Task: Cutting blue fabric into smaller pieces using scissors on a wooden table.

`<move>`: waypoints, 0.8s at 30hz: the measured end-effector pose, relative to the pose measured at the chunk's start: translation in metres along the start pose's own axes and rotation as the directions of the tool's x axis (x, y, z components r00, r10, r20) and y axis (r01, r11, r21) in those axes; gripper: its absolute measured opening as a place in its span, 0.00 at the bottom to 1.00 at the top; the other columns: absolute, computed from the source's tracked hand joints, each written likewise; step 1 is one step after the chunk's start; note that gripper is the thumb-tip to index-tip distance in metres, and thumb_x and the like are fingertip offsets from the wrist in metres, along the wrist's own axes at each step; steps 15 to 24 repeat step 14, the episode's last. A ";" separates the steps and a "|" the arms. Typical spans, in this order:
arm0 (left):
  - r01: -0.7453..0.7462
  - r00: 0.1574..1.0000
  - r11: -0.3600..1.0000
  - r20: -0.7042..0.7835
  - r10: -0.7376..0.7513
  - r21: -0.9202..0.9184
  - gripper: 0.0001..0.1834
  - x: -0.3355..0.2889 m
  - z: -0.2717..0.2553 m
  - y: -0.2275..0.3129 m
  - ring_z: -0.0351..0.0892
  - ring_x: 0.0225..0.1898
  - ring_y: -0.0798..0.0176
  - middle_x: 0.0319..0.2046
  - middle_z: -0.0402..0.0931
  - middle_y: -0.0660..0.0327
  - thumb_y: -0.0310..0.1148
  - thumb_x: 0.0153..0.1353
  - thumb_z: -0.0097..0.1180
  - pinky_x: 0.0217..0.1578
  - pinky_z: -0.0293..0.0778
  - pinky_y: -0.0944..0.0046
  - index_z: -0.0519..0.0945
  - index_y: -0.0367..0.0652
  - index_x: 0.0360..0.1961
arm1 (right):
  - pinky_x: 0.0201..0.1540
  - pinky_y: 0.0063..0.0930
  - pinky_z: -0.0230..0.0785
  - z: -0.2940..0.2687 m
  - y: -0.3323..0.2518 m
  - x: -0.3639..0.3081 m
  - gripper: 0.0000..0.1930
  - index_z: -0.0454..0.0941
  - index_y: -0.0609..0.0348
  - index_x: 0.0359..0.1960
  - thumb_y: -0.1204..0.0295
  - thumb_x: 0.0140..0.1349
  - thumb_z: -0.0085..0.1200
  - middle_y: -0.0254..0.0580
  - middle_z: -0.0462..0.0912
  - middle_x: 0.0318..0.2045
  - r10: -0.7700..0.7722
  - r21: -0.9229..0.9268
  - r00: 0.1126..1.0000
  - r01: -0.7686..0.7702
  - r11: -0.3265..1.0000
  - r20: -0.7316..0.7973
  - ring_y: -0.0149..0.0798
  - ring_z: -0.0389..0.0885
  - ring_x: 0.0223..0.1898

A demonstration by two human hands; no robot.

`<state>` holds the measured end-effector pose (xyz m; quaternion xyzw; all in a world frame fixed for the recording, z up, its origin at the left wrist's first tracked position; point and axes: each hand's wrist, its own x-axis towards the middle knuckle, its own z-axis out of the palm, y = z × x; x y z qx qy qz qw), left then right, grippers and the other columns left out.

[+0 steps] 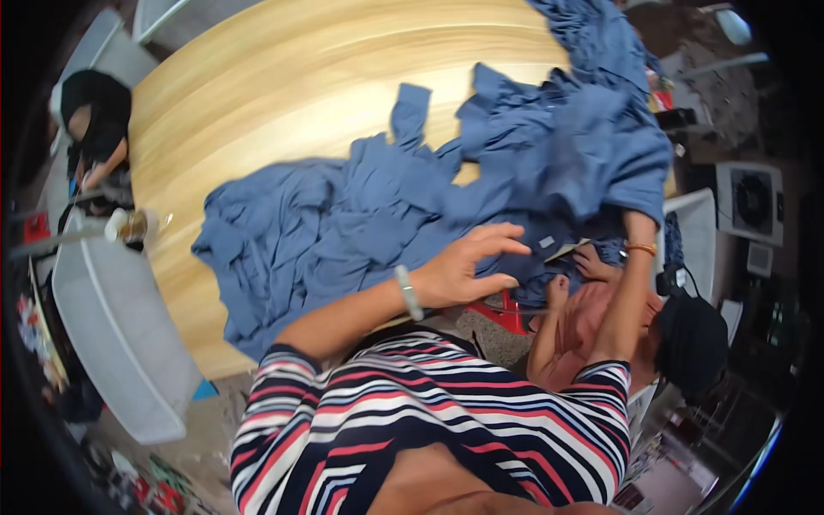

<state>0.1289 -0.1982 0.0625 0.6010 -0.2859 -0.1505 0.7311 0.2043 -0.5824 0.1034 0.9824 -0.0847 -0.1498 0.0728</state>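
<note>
My left hand (459, 270), with a pale bangle at the wrist, is open over the near edge of the blue cloth. Its thumb and fingers are spread and hold nothing. My right hand (639, 227) reaches up under a blue garment (592, 150), which drapes over it and hides the fingers. That garment looks smeared by motion. More blue garments (300, 232) lie crumpled in a long heap across the table, with sleeve-like ends sticking out on the far side. A small white label (546, 242) shows on the cloth right of my left hand.
The pale wooden table (275, 86) curves around the heap. At my right sits a co-worker in a salmon top (592, 318), hands close to the cloth. Another person (96, 112) bends at the far left. White bins (120, 326) stand beside the table, and a red stool-like object (506, 316) is below.
</note>
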 end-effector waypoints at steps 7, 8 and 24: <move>0.299 0.927 0.619 -0.374 -0.009 0.726 0.30 -0.109 -0.022 -0.091 0.54 0.66 0.38 0.62 0.61 0.47 0.37 0.50 0.64 0.64 0.52 0.44 0.72 0.47 0.56 | 0.41 0.49 0.70 0.092 -0.048 -0.034 0.24 0.69 0.66 0.52 0.62 0.58 0.53 0.68 0.79 0.36 -0.064 0.404 0.993 0.019 0.915 0.099 0.66 0.77 0.42; 0.413 0.889 0.485 -0.457 -0.032 0.771 0.31 -0.135 -0.033 -0.087 0.53 0.66 0.37 0.63 0.59 0.47 0.38 0.50 0.64 0.64 0.51 0.42 0.71 0.48 0.57 | 0.42 0.48 0.69 0.082 -0.080 -0.049 0.25 0.69 0.65 0.53 0.62 0.58 0.54 0.67 0.79 0.36 -0.036 0.464 0.964 -0.093 0.881 0.262 0.65 0.78 0.43; 0.683 0.722 0.350 -0.666 -0.190 0.641 0.47 -0.255 -0.063 -0.106 0.45 0.70 0.38 0.69 0.50 0.47 0.52 0.47 0.66 0.65 0.39 0.35 0.61 0.51 0.67 | 0.45 0.46 0.71 0.108 -0.135 -0.051 0.28 0.66 0.55 0.61 0.62 0.61 0.56 0.53 0.82 0.43 -0.294 0.856 0.920 -0.077 0.511 0.259 0.51 0.82 0.44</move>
